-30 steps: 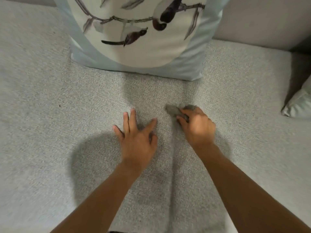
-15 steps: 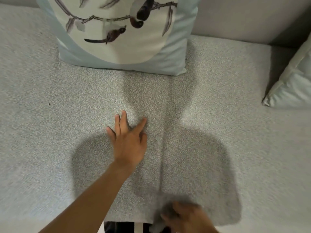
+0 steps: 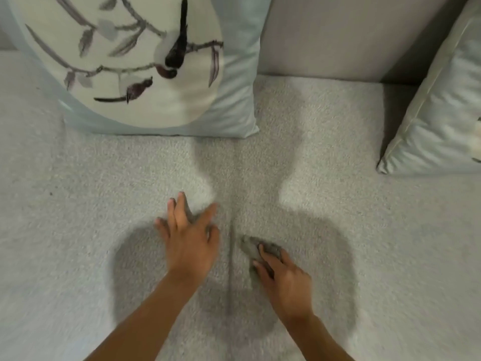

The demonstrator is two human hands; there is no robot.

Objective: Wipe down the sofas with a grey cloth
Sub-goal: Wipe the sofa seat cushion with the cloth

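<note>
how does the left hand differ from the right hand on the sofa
The left hand lies flat, fingers straight and spread, holding nothing; the right hand curls its fingers round a crumpled grey cloth. The left hand is left of the seat seam and reaches further toward the backrest; the right hand is right of it, nearer the person. Both are down on the light grey sofa seat.

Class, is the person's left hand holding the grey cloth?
No, the right hand grips the cloth on the sofa seat, while the left hand lies flat with nothing in it.
</note>
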